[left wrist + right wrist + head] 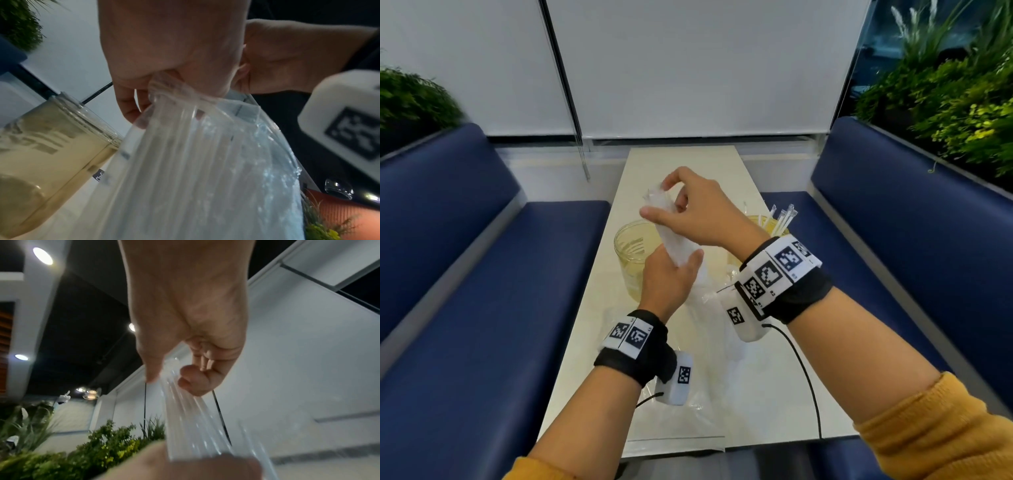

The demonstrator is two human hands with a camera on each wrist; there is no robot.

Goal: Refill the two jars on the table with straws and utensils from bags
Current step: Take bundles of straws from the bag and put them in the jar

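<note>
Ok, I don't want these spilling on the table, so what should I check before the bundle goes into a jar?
1. Left hand grip on the clear-wrapped straw bundle: wraps its lower part, ok.
2. Right hand grip: pinches the bundle's top end, ok.
3. Bundle free of the clear plastic bag: bag hangs from the left hand's grip, not ok.
4. Near yellowish glass jar open: no lid seen, looks about empty, ok.
5. Far jar: already holds wrapped straws; remaining room cannot tell.
6. Bundle over a jar mouth: leans, near jar's rim partly hidden, cannot tell.
</note>
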